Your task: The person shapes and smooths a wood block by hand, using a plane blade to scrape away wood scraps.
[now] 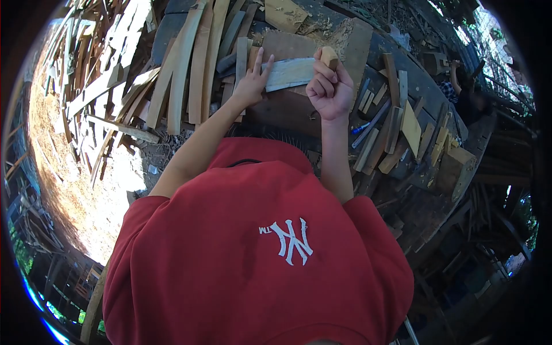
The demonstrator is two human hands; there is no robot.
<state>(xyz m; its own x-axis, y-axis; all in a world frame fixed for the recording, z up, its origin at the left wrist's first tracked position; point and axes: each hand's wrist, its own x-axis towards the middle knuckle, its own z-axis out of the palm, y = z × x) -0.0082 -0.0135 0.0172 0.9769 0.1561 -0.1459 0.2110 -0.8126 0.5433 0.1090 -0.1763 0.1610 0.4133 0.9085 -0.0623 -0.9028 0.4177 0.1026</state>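
Observation:
My left hand [250, 86] is beside the left end of a flat, whitish strip [290, 73], with two fingers stretched out and apart. Its remaining fingers are hard to make out, and I see nothing held in it. At the strip's other end, my right hand [332, 91] is raised and closed around a small light-brown wood block [329, 57], whose top sticks out above the fingers. The strip lies on a brown board [286, 43] on the workbench.
Long wooden slats [198, 69] lie to the left, above sunlit ground. Shavings [345, 38] lie at the board's far side. Right of it are wood offcuts [393, 129] and a blue pen-like object [360, 129]. Another person [460, 95] is at the far right.

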